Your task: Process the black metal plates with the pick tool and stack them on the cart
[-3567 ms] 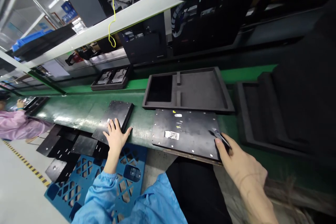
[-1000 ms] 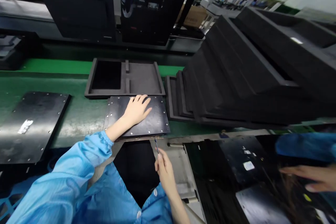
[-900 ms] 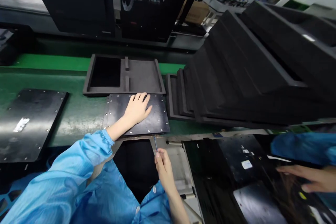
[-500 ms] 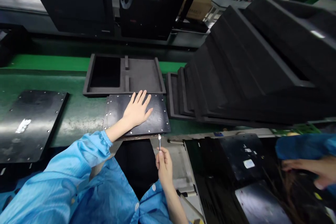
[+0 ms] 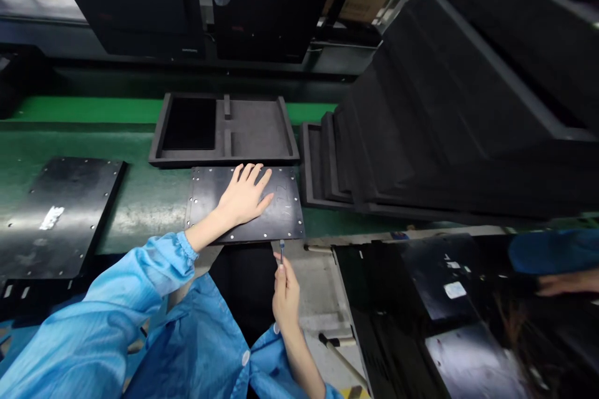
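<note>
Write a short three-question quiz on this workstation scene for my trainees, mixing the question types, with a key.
1. True or false: the left hand lies flat, fingers spread, on the black plate.
2. What does the right hand hold? A) a thin tool; B) a roll of tape; C) a cloth.
3. Fill the gap: seen from the person, the tall stack of foam trays stands to the ____ of the black plate.

Key: 1 true. 2 A; the thin tool is pinched in the fingers, tip pointing toward the plate's near edge. 3 right.
</note>
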`<state>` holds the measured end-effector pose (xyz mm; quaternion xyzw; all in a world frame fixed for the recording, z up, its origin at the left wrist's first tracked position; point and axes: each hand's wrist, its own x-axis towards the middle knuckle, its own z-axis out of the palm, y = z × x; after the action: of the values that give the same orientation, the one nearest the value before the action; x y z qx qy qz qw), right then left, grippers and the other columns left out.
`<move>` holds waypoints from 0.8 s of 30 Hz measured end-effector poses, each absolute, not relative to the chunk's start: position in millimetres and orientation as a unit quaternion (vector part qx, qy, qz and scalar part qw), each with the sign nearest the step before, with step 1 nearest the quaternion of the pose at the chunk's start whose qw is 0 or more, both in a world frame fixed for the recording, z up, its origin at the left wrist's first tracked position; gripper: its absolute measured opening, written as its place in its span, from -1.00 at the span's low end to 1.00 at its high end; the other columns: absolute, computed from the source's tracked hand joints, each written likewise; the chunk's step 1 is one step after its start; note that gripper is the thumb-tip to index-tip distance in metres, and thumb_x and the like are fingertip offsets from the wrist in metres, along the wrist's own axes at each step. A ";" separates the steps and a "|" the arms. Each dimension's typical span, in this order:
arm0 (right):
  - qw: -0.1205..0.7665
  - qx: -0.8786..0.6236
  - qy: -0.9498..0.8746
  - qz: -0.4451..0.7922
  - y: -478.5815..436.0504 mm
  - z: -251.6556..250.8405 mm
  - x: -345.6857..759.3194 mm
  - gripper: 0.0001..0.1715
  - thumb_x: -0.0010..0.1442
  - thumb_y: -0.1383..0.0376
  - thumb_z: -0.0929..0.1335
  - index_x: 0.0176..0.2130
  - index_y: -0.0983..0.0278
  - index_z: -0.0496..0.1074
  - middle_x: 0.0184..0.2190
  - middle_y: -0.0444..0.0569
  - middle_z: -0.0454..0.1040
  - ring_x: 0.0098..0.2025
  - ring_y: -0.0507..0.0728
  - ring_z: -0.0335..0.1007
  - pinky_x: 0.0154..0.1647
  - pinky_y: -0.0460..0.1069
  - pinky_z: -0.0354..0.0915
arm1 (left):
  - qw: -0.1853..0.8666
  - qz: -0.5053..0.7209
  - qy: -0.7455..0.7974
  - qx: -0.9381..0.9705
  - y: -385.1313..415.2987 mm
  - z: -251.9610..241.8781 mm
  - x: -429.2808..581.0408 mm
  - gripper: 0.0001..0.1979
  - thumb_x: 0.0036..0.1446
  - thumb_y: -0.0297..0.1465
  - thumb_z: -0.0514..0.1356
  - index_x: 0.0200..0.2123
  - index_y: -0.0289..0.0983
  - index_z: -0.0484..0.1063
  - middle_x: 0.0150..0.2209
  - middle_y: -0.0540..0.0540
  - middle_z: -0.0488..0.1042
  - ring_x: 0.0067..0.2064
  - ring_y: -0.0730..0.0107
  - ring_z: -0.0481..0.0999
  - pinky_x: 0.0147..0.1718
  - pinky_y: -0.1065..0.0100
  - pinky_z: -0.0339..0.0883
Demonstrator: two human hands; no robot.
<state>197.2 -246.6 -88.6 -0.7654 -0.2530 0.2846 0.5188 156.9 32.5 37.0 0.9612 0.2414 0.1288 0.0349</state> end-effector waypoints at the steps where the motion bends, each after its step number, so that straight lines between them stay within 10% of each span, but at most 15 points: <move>1: 0.518 -0.770 -0.256 0.271 -244.7 -86.8 196.1 -0.27 0.54 -0.21 0.19 0.24 0.21 0.56 0.09 0.13 0.66 0.11 0.29 0.57 0.08 0.13 0.50 | 0.035 0.127 0.240 0.962 32.5 38.0 156.9 -0.33 0.54 -0.07 0.02 0.50 -0.35 0.30 0.49 -0.41 0.30 0.51 -0.22 0.25 0.52 -0.22 0.02; 9: 0.455 -0.778 -0.299 0.312 -250.0 -45.2 212.4 -0.34 0.60 -0.08 0.15 0.33 0.18 0.52 0.29 0.10 0.59 0.33 0.29 0.51 0.38 0.17 0.38 | 0.052 0.113 0.246 0.961 32.7 37.1 159.1 -0.29 0.54 -0.07 0.03 0.53 -0.40 0.24 0.56 -0.46 0.18 0.57 -0.25 0.16 0.56 -0.24 -0.06; 15: 0.302 -0.818 -0.360 0.332 -260.3 7.7 245.8 -0.39 0.59 -0.06 0.14 0.36 0.00 0.50 0.07 0.03 0.71 0.03 0.34 0.68 -0.01 0.12 0.47 | 0.090 0.064 0.121 0.987 18.5 43.2 121.5 0.03 0.28 0.23 0.28 0.58 -0.24 0.17 0.64 -0.39 -0.05 0.65 -0.43 -0.14 0.50 -0.58 -0.22; 20: 0.154 -0.868 -0.393 0.260 -258.8 22.6 252.3 -0.36 0.59 -0.03 0.08 0.35 -0.07 0.51 -0.42 0.03 0.63 -0.41 0.32 0.58 -0.39 0.07 0.21 | -0.006 0.014 0.094 0.995 -9.3 48.9 88.2 -0.31 0.42 -0.13 0.31 0.49 -0.25 0.34 0.55 -0.46 0.22 0.53 -0.51 0.24 0.34 -0.50 0.30; 24: 0.125 -0.874 -0.411 0.229 -258.7 23.2 251.7 -0.33 0.60 0.00 0.05 0.38 0.01 0.49 -0.42 0.05 0.62 -0.44 0.29 0.56 -0.42 0.04 0.14 | -0.096 0.040 0.034 0.994 -20.7 62.7 83.8 -0.52 0.48 -0.49 0.13 0.40 -0.30 0.46 0.44 -0.42 0.41 0.36 -0.39 0.53 0.11 -0.30 0.60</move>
<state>251.7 -258.7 23.2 -0.8739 -0.4106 0.2286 0.1246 83.8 -20.7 62.7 0.9940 0.0336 0.0399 -0.0964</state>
